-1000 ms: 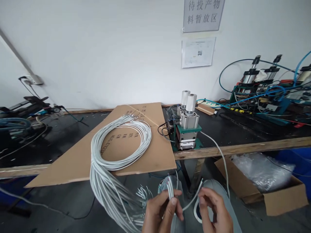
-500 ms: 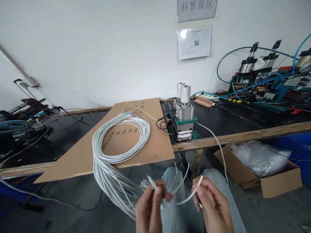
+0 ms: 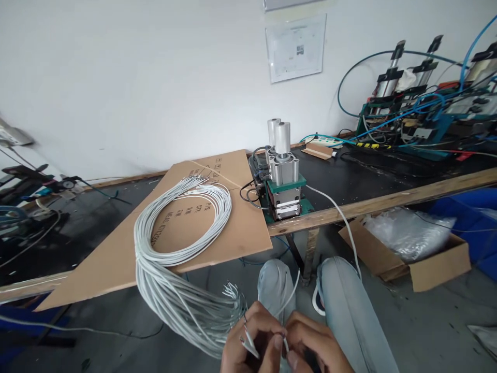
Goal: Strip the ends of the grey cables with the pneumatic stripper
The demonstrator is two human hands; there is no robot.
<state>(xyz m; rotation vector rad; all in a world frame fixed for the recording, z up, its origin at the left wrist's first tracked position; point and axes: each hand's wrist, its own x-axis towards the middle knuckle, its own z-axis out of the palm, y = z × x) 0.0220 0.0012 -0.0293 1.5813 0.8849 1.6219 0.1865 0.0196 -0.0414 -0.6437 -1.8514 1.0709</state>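
Observation:
Low in the view, my left hand (image 3: 254, 339) and my right hand (image 3: 312, 342) meet over my lap, both with fingers closed. A short piece of white cable (image 3: 286, 344) is pinched between the fingertips of both. More white cable ends (image 3: 249, 344) stick out from the left hand's grip, and one white strand (image 3: 293, 295) rises behind the hands. To the left lies a large coil of white cables (image 3: 144, 243) on a cardboard sheet (image 3: 240, 235); its loose bundle hangs off the edge, with stripped ends (image 3: 232, 290) close to my left hand.
A small pneumatic press (image 3: 285, 181) stands at the front edge of the black bench (image 3: 341, 191). Further presses with blue hoses (image 3: 392, 88) are at the right. Under the bench sits an open cardboard box (image 3: 438, 272) with clear plastic bags. Another device (image 3: 58, 186) is at left.
My right hand has moved left and down to meet my left hand, and both now pinch the cable together. The head view has shifted a little to the right and down.

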